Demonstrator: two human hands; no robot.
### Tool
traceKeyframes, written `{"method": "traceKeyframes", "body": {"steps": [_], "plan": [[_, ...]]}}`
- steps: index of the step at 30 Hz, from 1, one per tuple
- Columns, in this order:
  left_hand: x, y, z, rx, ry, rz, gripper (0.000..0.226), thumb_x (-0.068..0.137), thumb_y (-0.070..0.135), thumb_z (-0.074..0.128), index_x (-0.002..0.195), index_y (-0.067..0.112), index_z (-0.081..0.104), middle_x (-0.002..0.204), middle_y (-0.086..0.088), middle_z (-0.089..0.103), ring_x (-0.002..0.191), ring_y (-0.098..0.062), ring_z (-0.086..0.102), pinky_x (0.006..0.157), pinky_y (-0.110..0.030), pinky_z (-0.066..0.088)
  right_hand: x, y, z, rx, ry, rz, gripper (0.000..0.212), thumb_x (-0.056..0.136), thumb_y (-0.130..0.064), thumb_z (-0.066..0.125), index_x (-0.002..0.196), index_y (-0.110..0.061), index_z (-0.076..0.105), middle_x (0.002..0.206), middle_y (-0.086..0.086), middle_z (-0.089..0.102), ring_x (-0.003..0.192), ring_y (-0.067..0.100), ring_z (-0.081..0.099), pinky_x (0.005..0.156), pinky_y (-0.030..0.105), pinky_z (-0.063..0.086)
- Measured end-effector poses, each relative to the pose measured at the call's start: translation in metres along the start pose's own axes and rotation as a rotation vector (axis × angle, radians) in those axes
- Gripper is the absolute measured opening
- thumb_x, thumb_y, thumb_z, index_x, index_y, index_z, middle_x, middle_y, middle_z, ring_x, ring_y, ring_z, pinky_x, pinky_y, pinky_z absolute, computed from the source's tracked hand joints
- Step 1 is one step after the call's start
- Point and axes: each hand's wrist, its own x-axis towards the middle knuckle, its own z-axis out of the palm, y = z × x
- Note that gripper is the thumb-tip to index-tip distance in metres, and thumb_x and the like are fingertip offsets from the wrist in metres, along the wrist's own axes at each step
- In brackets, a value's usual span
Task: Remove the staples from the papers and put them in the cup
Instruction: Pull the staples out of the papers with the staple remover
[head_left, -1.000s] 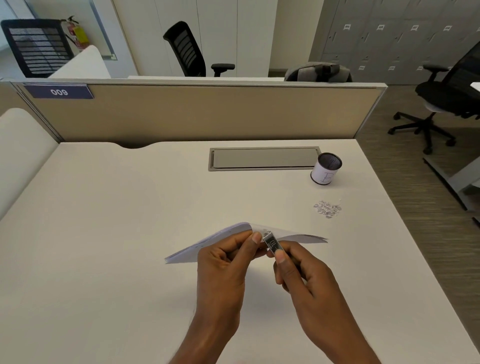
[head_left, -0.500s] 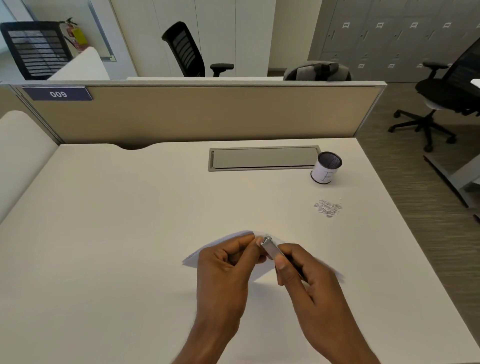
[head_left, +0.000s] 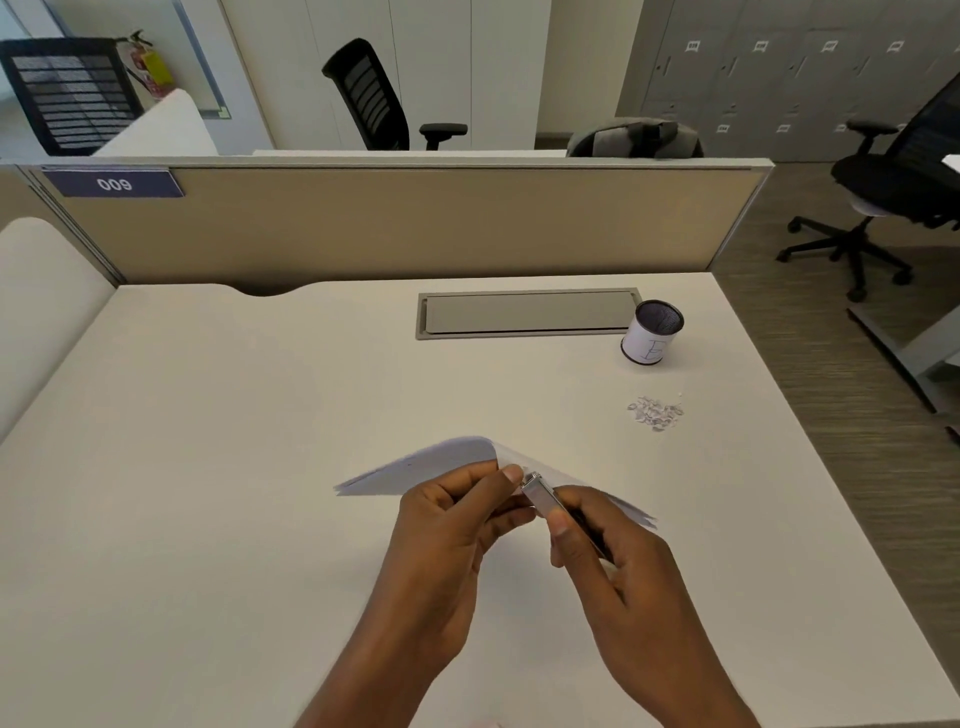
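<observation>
Showing "009" plate (head_left: 112, 183), hand-lettered cup (head_left: 652, 336)

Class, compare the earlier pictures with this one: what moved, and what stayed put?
The papers tilted: their right end dipped, the left end rose. The left hand still pinches them; the right hand still holds the staple remover. The cup and loose staples stayed put.

Stapled papers (head_left: 426, 465) arched up, loose staples (head_left: 654, 414) heaped short of the cup (head_left: 650, 338)
The thin white sheaf stood tent-like, its peak pinched in the left hand (head_left: 452, 525), where a silver staple remover (head_left: 543, 496) met it. The small glinting pile lay at 2 o'clock from the sheaf. The cup, dark mesh wrapped in a white label, stood upright at 12 o'clock from the pile.
</observation>
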Motion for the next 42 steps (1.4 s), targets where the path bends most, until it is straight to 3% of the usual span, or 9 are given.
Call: {"method": "traceKeyframes", "body": {"steps": [4,7,14,16,20,25,33,38,42], "plan": [[0.001,-0.001,0.001,0.037,0.045,0.013,0.017,0.096,0.015,0.073,0.094,0.007,0.088,0.1,-0.016,0.084,0.098,-0.03,0.079,0.104,-0.05,0.06,0.001,0.003,0.001,-0.037,0.023,-0.005,0.023,0.096,-0.051,0.043,0.102,-0.043,0.064,0.075,-0.024,0.062,0.069,0.002,0.057,0.058,0.008,0.04],[-0.002,-0.001,0.004,0.05,0.065,0.025,0.016,0.095,0.017,0.075,0.094,0.009,0.088,0.097,-0.012,0.085,0.092,-0.022,0.079,0.108,-0.05,0.058,0.001,0.005,0.002,-0.073,0.06,-0.005,0.026,0.096,-0.054,0.042,0.105,-0.044,0.063,0.08,-0.026,0.063,0.08,0.006,0.061,0.062,0.01,0.045],[-0.008,0.0,0.011,0.07,0.07,0.078,0.018,0.095,0.015,0.073,0.086,0.014,0.089,0.087,-0.006,0.085,0.082,-0.011,0.078,0.106,-0.043,0.057,-0.002,0.012,0.002,-0.167,0.085,-0.019,0.037,0.1,-0.062,0.035,0.115,-0.043,0.063,0.089,-0.015,0.067,0.085,0.016,0.065,0.073,0.039,0.06],[-0.009,-0.001,0.01,0.103,0.046,0.096,0.018,0.095,0.017,0.073,0.088,0.015,0.09,0.089,-0.006,0.085,0.085,-0.014,0.078,0.1,-0.037,0.059,-0.002,0.011,0.002,-0.154,0.086,-0.011,0.035,0.099,-0.058,0.038,0.117,-0.043,0.064,0.089,-0.016,0.068,0.086,0.016,0.065,0.073,0.036,0.06],[-0.008,-0.002,0.009,0.135,0.04,0.116,0.017,0.088,0.029,0.074,0.086,0.024,0.09,0.092,-0.004,0.086,0.092,-0.02,0.08,0.091,-0.029,0.059,-0.001,0.008,0.0,-0.11,0.063,0.003,0.033,0.098,-0.054,0.04,0.117,-0.043,0.065,0.088,-0.025,0.067,0.087,0.011,0.063,0.068,0.014,0.052],[-0.006,-0.004,0.004,0.144,0.02,0.11,0.021,0.085,0.033,0.074,0.092,0.02,0.09,0.096,-0.006,0.086,0.096,-0.023,0.081,0.102,-0.04,0.059,0.001,0.005,0.0,-0.081,0.027,0.019,0.024,0.099,-0.048,0.042,0.112,-0.046,0.062,0.083,-0.033,0.064,0.085,0.005,0.062,0.069,0.008,0.048],[-0.002,0.0,-0.001,0.195,0.028,0.078,0.018,0.097,0.019,0.072,0.094,0.016,0.089,0.095,-0.007,0.086,0.094,-0.021,0.082,0.111,-0.054,0.055,0.003,0.0,0.0,-0.009,0.007,0.011,0.029,0.096,-0.049,0.042,0.109,-0.037,0.066,0.075,-0.025,0.062,0.074,0.004,0.059,0.063,0.004,0.044],[-0.001,0.001,-0.001,0.162,0.019,0.044,0.018,0.097,0.014,0.072,0.092,0.012,0.089,0.093,-0.004,0.086,0.092,-0.018,0.082,0.11,-0.052,0.056,0.004,-0.001,0.001,-0.001,0.002,0.02,0.031,0.094,-0.056,0.042,0.102,-0.039,0.066,0.071,-0.022,0.06,0.065,0.004,0.054,0.057,0.009,0.039],[-0.002,-0.004,-0.002,0.127,0.022,0.081,0.019,0.087,0.029,0.076,0.094,0.016,0.089,0.095,-0.007,0.085,0.094,-0.022,0.081,0.116,-0.058,0.049,0.004,0.003,0.002,0.026,0.024,0.071,0.036,0.09,-0.062,0.04,0.097,-0.038,0.066,0.071,-0.02,0.062,0.062,0.002,0.055,0.057,0.012,0.041]]}}
